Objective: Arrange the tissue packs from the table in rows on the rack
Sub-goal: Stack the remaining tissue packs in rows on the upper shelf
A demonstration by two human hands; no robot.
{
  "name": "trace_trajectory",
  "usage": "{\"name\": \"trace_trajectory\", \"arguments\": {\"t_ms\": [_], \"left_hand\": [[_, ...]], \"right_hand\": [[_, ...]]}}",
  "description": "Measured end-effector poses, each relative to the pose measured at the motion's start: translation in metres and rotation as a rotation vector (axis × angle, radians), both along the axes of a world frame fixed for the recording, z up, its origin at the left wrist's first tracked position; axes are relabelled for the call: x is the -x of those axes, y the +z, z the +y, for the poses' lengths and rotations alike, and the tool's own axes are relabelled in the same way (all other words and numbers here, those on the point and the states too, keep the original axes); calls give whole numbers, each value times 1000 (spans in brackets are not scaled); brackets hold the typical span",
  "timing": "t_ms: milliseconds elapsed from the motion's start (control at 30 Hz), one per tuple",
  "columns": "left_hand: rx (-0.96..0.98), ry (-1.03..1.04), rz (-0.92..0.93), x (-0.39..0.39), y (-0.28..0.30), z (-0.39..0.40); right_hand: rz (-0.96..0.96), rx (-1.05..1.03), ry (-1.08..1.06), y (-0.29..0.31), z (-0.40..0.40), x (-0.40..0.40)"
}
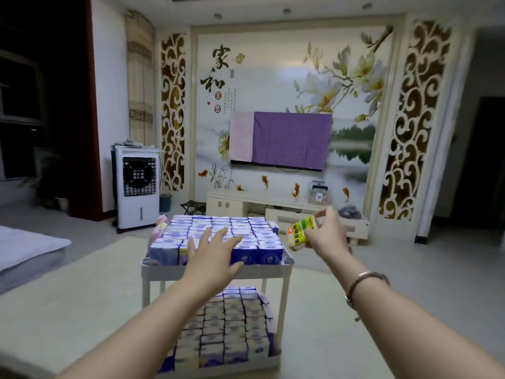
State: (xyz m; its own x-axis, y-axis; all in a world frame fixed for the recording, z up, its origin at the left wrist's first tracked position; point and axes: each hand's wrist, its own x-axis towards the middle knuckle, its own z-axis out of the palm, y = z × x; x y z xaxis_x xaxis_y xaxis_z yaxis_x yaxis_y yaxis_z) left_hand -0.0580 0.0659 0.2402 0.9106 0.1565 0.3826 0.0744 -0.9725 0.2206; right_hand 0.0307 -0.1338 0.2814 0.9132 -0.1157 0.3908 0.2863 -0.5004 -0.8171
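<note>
glossy green pack (301, 233) in right hand (325, 233)

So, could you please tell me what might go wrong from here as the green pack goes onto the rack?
The top shelf already looks tightly filled with blue tissue packs, so squeezing in the green and yellow pack held by the right hand could tip neighbours or push edge packs off. The left hand lies flat over the front rows and may knock them out of line. The pack's differing colour could also break the row pattern.
</note>
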Motion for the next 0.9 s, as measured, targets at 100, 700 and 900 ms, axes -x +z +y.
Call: {"name": "trace_trajectory", "arguments": {"t_ms": [100,700,900], "left_hand": [[-108,17,12,-9,-16,12],[-205,-95,-418,46,-96,29],[158,358,-182,67,-177,54]], "right_hand": [[7,112,-26,-11,19,-20],[170,-147,212,-101,5,5],[484,74,272,-191,5,13]]}}
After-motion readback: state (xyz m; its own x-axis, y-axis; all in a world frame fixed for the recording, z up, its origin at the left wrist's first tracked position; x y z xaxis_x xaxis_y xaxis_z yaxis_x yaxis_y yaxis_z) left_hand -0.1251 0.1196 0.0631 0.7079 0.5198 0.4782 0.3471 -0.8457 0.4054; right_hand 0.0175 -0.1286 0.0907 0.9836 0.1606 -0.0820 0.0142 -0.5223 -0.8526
